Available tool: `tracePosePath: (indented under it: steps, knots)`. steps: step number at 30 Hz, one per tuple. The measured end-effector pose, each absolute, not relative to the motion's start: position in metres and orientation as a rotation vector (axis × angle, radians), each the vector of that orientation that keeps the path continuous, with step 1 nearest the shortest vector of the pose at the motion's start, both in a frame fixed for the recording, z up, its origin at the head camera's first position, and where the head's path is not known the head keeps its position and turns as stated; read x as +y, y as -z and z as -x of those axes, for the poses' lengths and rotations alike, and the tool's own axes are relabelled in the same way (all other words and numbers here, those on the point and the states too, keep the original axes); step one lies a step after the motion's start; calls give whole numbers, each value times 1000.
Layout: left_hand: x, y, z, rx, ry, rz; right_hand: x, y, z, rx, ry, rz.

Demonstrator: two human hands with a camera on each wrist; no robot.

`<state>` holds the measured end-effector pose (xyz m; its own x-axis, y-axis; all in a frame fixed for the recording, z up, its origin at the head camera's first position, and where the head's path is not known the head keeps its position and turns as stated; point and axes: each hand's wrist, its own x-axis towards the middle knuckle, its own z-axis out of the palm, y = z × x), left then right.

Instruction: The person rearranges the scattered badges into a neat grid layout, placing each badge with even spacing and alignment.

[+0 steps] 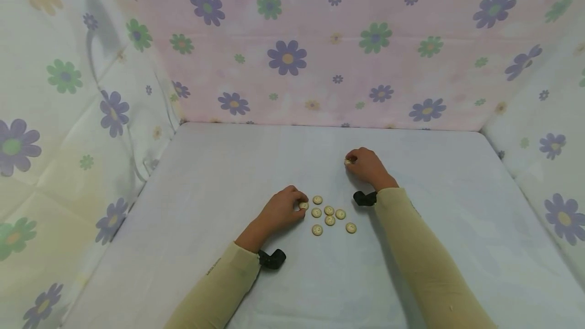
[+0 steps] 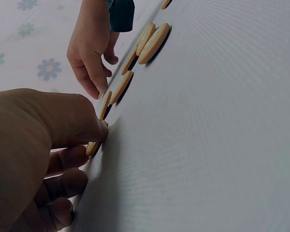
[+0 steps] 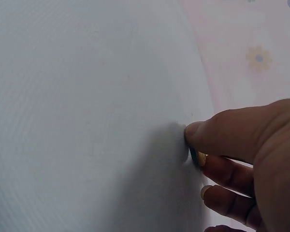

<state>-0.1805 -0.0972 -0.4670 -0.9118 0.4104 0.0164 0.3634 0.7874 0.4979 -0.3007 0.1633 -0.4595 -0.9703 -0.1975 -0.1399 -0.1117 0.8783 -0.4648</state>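
Observation:
In the head view my left hand (image 1: 282, 210) pinches a small round beige disc (image 1: 303, 206) between thumb and fingers, low at the table surface. The left wrist view shows the thumb on top of that disc (image 2: 91, 149). Farther back and to the right, my right hand (image 1: 367, 167) pinches another beige disc (image 1: 348, 162). In the right wrist view only an edge of this disc (image 3: 201, 158) shows, between the thumb and a finger. Several like discs (image 1: 329, 210) with dark marks lie loosely grouped on the table, just right of my left hand.
A white-covered table (image 1: 219, 166) with rounded back corners carries everything. Behind it hangs a pink flowered cloth (image 1: 315, 24), with white flowered cloth (image 1: 64, 116) at the sides. Each wrist wears a black camera mount (image 1: 272, 259).

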Motion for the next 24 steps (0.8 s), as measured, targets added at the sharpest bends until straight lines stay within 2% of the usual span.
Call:
tracePosePath:
  steps: [24]
  knots:
    - [-98, 470, 181, 2878, -794, -608, 166, 459, 297, 2864, 708, 265]
